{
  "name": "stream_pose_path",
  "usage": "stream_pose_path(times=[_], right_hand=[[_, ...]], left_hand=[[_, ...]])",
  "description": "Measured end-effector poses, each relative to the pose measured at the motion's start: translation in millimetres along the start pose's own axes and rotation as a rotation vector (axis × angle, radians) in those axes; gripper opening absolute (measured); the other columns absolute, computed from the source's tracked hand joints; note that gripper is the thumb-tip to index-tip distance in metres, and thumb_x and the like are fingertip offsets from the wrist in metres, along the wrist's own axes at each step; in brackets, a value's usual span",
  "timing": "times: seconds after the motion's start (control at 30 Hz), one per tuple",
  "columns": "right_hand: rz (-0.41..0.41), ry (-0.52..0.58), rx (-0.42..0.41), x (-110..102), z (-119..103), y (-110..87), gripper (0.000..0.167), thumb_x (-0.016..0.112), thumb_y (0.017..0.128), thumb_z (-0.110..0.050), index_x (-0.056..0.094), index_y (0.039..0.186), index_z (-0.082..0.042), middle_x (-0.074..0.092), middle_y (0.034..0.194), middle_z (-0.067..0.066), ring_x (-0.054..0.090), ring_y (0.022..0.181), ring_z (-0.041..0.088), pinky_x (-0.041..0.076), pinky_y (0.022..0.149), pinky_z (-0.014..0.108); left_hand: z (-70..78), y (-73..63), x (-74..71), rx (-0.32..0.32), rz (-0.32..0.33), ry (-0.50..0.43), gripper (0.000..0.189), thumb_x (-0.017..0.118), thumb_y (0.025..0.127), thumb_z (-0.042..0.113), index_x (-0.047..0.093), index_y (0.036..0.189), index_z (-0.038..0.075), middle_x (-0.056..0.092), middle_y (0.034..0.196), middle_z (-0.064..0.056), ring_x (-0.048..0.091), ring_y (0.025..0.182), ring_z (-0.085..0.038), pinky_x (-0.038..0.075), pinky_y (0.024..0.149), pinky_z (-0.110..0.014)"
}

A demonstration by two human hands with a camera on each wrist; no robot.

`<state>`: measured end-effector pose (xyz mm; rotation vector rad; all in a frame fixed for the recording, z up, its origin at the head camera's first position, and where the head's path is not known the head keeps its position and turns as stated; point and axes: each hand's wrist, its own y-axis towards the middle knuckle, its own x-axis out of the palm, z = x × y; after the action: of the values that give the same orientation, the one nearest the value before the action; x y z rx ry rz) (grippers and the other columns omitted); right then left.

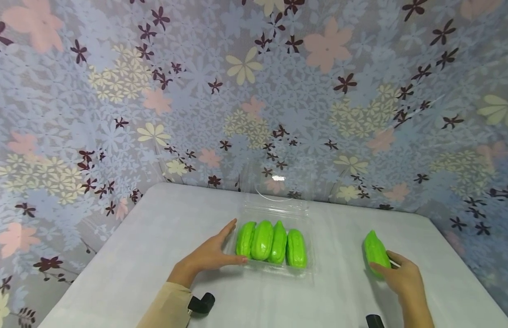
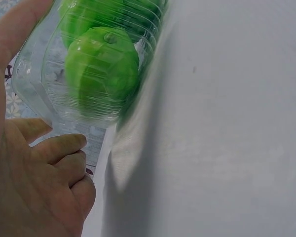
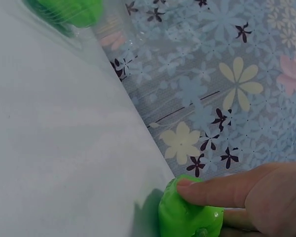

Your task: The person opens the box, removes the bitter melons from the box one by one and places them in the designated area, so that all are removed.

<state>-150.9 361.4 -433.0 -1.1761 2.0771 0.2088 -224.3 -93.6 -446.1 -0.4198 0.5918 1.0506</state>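
Observation:
A clear plastic clamshell box [image 1: 274, 269] stands on the table with its lid [image 1: 278, 196] raised at the back. Several glossy, ridged bitter melons [image 1: 262, 241] lie side by side in it, all bright green. My left hand [image 1: 210, 253] is spread at the box's left side, thumb at the front corner and fingers straight along the side. Through the box's wall, a bitter melon's end [image 2: 101, 64] shows in the left wrist view. Further right, my right hand [image 1: 405, 275] holds another bitter melon [image 1: 376, 250] between thumb and fingers, apart from the box; its underside is hidden.
A white-covered table [image 1: 336, 291] carries everything. Behind it and at both sides hangs a flower-patterned cloth [image 1: 246, 114], close to the raised lid. A black device part [image 1: 201, 303] sits by my left wrist, and another [image 1: 374, 321] by the right.

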Motion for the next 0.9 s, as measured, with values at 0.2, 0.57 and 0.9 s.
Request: stream_pose_path(times=[0.2,0.57,0.9], right_hand=[[-0.014,0.002,-0.002,-3.1,1.2,-0.9,0.086,0.077,0.09,-0.023,0.028,0.152,0.01,0.027,0.153,0.036,0.027,0.138,0.055,0.025,0.111,0.066],[-0.07,-0.027,-0.075,-10.1,-1.7,-2.8,0.097,0.076,0.088,-0.037,0.023,0.153,0.013,0.026,0.154,0.036,0.028,0.138,0.054,0.028,0.111,0.066],[0.011,-0.134,-0.045,-15.2,-16.1,-16.0,0.104,0.077,0.086,-0.044,0.021,0.154,0.01,0.02,0.154,0.039,0.019,0.139,0.059,0.021,0.111,0.069]], left_hand=[[0.3,0.4,1.7,-0.008,0.005,-0.011,0.116,0.083,0.076,0.057,0.014,0.164,0.026,0.025,0.165,-0.004,0.025,0.148,-0.037,0.023,0.115,-0.064],[0.4,-0.4,-1.0,-0.013,0.01,-0.013,0.116,0.083,0.076,0.057,0.014,0.164,0.028,0.023,0.165,-0.002,0.023,0.149,-0.036,0.022,0.115,-0.064],[0.0,0.3,0.9,-0.016,-0.001,-0.017,0.117,0.083,0.075,0.058,0.014,0.164,0.027,0.023,0.165,-0.004,0.023,0.149,-0.037,0.022,0.115,-0.063]])
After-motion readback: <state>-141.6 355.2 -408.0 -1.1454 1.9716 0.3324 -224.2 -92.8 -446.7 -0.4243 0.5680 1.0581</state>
